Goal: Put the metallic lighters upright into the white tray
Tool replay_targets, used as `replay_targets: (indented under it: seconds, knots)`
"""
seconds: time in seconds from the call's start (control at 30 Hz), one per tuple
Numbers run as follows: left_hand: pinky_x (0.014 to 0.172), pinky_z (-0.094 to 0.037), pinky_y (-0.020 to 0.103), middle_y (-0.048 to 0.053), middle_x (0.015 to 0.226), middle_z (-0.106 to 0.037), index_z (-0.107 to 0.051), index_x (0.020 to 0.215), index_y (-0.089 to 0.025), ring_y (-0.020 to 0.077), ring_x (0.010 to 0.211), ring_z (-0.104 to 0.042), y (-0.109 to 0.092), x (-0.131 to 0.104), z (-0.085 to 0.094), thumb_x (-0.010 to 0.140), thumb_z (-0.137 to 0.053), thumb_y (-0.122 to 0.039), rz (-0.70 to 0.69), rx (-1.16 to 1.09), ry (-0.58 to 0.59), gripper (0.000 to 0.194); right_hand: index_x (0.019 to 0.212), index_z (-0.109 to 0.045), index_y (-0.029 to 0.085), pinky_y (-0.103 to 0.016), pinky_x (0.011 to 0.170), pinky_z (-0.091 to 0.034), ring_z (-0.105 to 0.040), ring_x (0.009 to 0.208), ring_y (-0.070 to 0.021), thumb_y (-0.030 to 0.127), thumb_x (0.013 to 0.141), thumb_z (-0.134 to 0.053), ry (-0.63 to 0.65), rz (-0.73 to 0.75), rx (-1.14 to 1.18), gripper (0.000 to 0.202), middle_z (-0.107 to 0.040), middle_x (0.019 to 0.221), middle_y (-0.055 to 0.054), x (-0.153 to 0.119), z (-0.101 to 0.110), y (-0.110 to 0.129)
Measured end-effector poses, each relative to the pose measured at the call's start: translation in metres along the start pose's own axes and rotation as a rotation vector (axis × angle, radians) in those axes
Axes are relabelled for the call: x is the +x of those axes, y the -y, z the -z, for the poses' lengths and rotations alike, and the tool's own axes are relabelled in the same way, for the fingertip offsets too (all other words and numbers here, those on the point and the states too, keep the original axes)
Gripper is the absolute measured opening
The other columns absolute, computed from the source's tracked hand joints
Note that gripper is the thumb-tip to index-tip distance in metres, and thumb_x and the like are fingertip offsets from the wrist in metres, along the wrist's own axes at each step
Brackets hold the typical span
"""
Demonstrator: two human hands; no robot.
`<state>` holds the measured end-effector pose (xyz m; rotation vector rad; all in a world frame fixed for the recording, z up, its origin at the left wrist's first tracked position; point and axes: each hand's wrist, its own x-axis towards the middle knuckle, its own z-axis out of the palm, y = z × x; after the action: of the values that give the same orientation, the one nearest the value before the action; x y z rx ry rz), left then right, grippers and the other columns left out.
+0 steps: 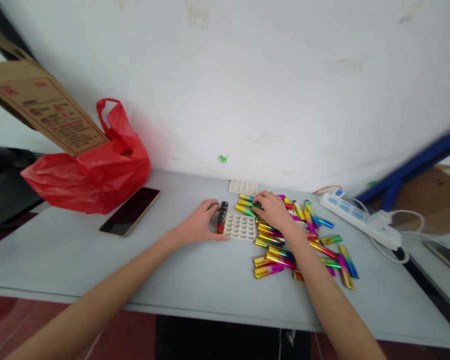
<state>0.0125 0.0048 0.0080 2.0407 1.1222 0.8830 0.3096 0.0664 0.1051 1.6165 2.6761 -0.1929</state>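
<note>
A white tray with rows of round holes (242, 226) lies on the table, and a column of dark-topped pieces (222, 216) stands along its left edge, the lowest one red. My left hand (201, 223) is beside that column, thumb and fingers apart around the tray's left side. Over the upper left of a pile of shiny multicoloured tubes (281, 257) is my right hand (272, 208), fingers bent down among the tubes; what its fingertips touch is too small to make out.
A second white holed tray (243, 187) lies by the wall. On the left are a phone (130, 211), a red plastic bag (97, 175) and a cardboard box (48, 107). A white power strip (360, 220) with cables lies at the right.
</note>
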Motion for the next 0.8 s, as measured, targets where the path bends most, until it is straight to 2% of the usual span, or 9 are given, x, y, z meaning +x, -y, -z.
replay_targets:
  seconds: [0.13, 0.23, 0.3, 0.4, 0.47, 0.53, 0.63, 0.7, 0.8]
  knots:
    - [0.121, -0.054, 0.055, 0.019, 0.146, -0.063, -0.068, 0.134, -0.019, 0.0395, 0.136, -0.064, 0.004, 0.016, 0.013, 0.066, -0.094, -0.078, -0.035, 0.002, 0.082, 0.094, 0.112, -0.078, 0.018, -0.048, 0.108, -0.053, -0.07, 0.114, -0.0288, 0.024, 0.094, -0.078, -0.123, -0.05, 0.37, 0.018, -0.077, 0.117, -0.012, -0.007, 0.003, -0.001]
    - [0.111, -0.06, 0.05, 0.014, 0.125, -0.068, -0.072, 0.119, -0.019, 0.0358, 0.12, -0.068, 0.006, 0.03, 0.026, 0.062, -0.095, -0.078, -0.073, 0.03, 0.198, 0.086, 0.107, -0.078, 0.019, -0.045, 0.099, -0.058, -0.073, 0.101, -0.0257, 0.044, 0.088, -0.083, -0.257, -0.195, 0.799, 0.031, -0.08, 0.105, -0.007, -0.011, 0.006, 0.003]
    - [0.109, -0.061, 0.05, 0.013, 0.121, -0.068, -0.074, 0.115, -0.019, 0.035, 0.116, -0.069, 0.008, 0.035, 0.031, 0.06, -0.095, -0.079, -0.09, 0.027, 0.229, 0.084, 0.106, -0.079, 0.021, -0.042, 0.096, -0.061, -0.074, 0.099, -0.0241, 0.056, 0.081, -0.088, -0.362, -0.316, 1.098, 0.044, -0.081, 0.103, -0.005, -0.011, 0.009, 0.01]
    - [0.116, -0.058, 0.053, 0.016, 0.137, -0.067, -0.073, 0.122, -0.02, 0.0377, 0.129, -0.066, 0.011, 0.032, 0.028, 0.063, -0.096, -0.076, -0.088, -0.014, 0.189, 0.085, 0.108, -0.075, 0.024, -0.04, 0.092, -0.063, -0.075, 0.098, -0.0225, 0.067, 0.074, -0.092, -0.434, -0.442, 1.462, 0.056, -0.079, 0.103, -0.003, -0.011, 0.015, 0.025]
    - [0.122, -0.055, 0.055, 0.017, 0.146, -0.063, -0.072, 0.129, -0.02, 0.0393, 0.138, -0.064, 0.012, 0.026, 0.024, 0.069, -0.095, -0.072, -0.079, -0.032, 0.161, 0.083, 0.109, -0.069, 0.027, -0.037, 0.082, -0.064, -0.074, 0.087, -0.0205, 0.072, 0.076, -0.089, -0.379, -0.472, 1.583, 0.059, -0.076, 0.096, -0.001, -0.012, 0.018, 0.037]
    - [0.125, -0.053, 0.057, 0.019, 0.151, -0.061, -0.071, 0.132, -0.02, 0.0402, 0.141, -0.062, 0.012, 0.019, 0.02, 0.074, -0.094, -0.07, -0.084, -0.043, 0.142, 0.08, 0.11, -0.062, 0.029, -0.032, 0.065, -0.059, -0.064, 0.064, -0.0158, 0.077, 0.081, -0.083, -0.269, -0.475, 1.598, 0.06, -0.068, 0.081, 0.004, -0.013, 0.018, 0.049]
    - [0.127, -0.051, 0.059, 0.02, 0.154, -0.06, -0.07, 0.134, -0.02, 0.0413, 0.144, -0.061, 0.011, 0.014, 0.017, 0.078, -0.092, -0.066, -0.095, -0.045, 0.126, 0.076, 0.107, -0.057, 0.03, -0.025, 0.047, -0.037, -0.036, 0.046, -0.0116, 0.081, 0.09, -0.07, -0.106, -0.462, 1.437, 0.055, -0.047, 0.063, 0.01, -0.015, 0.013, 0.064]
    - [0.127, -0.052, 0.061, 0.02, 0.154, -0.061, -0.07, 0.135, -0.02, 0.0422, 0.144, -0.061, 0.01, 0.013, 0.017, 0.079, -0.092, -0.065, -0.091, -0.044, 0.12, 0.075, 0.098, -0.059, 0.029, -0.026, 0.047, -0.032, -0.036, 0.048, -0.013, 0.078, 0.097, -0.062, -0.125, -0.422, 1.189, 0.05, -0.042, 0.061, 0.009, -0.016, 0.008, 0.072]
    - [0.126, -0.052, 0.061, 0.022, 0.154, -0.061, -0.071, 0.136, -0.019, 0.0433, 0.144, -0.062, 0.01, 0.012, 0.017, 0.077, -0.093, -0.066, -0.089, -0.048, 0.123, 0.078, 0.077, -0.054, 0.026, -0.029, 0.057, -0.036, -0.045, 0.056, -0.0155, 0.069, 0.103, -0.058, -0.279, -0.335, 0.751, 0.05, -0.046, 0.06, 0.004, -0.018, 0.002, 0.08]
